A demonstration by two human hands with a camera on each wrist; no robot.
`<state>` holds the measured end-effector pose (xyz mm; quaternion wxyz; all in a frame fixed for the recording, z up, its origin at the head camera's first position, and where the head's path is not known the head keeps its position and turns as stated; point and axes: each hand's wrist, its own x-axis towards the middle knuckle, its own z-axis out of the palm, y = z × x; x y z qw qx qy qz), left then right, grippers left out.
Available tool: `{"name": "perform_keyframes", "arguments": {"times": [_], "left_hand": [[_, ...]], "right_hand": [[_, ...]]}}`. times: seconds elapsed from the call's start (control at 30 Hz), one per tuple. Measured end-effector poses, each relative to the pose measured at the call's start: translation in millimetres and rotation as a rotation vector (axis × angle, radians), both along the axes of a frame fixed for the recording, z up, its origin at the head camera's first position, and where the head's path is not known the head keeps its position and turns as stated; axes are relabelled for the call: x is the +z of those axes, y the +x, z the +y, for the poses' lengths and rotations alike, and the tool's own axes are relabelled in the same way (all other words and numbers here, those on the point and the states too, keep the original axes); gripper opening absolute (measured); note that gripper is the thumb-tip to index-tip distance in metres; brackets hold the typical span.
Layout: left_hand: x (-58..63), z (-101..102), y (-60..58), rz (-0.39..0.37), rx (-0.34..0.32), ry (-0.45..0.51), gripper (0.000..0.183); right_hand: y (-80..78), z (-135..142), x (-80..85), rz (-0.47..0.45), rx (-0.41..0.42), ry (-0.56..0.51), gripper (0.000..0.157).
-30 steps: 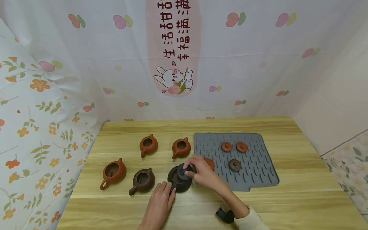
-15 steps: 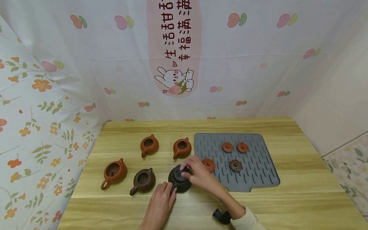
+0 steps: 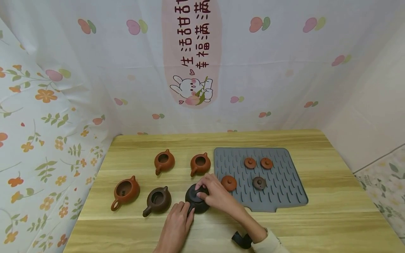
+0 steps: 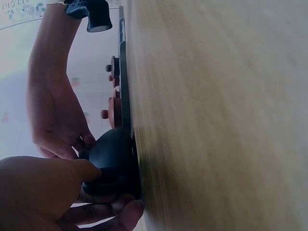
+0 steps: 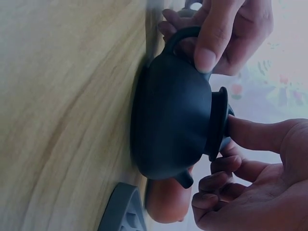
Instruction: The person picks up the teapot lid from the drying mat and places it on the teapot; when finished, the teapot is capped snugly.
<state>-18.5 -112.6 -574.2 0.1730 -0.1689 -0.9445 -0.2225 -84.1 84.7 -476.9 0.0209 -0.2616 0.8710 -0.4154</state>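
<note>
A black teapot (image 3: 200, 208) stands on the table in front of me. My left hand (image 3: 177, 221) pinches its handle (image 5: 179, 37), the thumb on top. My right hand (image 3: 216, 194) holds the knob of the black lid (image 5: 219, 125) between thumb and fingers. In the right wrist view the lid is at the teapot's mouth, its rim standing a little off the body. Left of it is a dark brown teapot (image 3: 159, 200) with no lid, nearest to my left hand. Beyond my right hand an orange-brown lid (image 3: 229, 183) lies at the mat's left edge.
Three orange-brown teapots without lids stand behind and left, one (image 3: 200, 163) just beyond the black one. A grey ribbed mat (image 3: 278, 189) at right bears a brown lid (image 3: 259, 182) and two smaller orange-brown lids (image 3: 250, 162). A black strapped device (image 3: 242, 240) is on my right wrist.
The black lid, tilted over the opening a second ago, has come down and levelled onto the teapot's mouth. My right hand moved slightly left with it; the left hand stays on the handle.
</note>
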Motion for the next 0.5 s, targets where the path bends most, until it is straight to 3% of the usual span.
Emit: {"name": "perform_keyframes", "arguments": {"times": [0.13, 0.27, 0.4, 0.5], "left_hand": [[1.4, 0, -0.2, 0.005, -0.006, 0.006, 0.022], [4.3, -1, 0.1, 0.037, -0.031, 0.029, 0.019], [4.8, -1, -0.5, 0.082, -0.051, 0.037, 0.021], [1.1, -2, -1.1, 0.066, -0.047, 0.039, 0.027]], "right_hand": [[2.9, -2, 4.9, -0.044, -0.022, 0.047, 0.011], [2.5, 0, -1.1, -0.025, -0.025, 0.040, 0.012], [-5.2, 3, -32.7, 0.038, -0.014, 0.024, 0.015], [-12.6, 5, -61.4, 0.074, -0.023, 0.040, 0.017]]}}
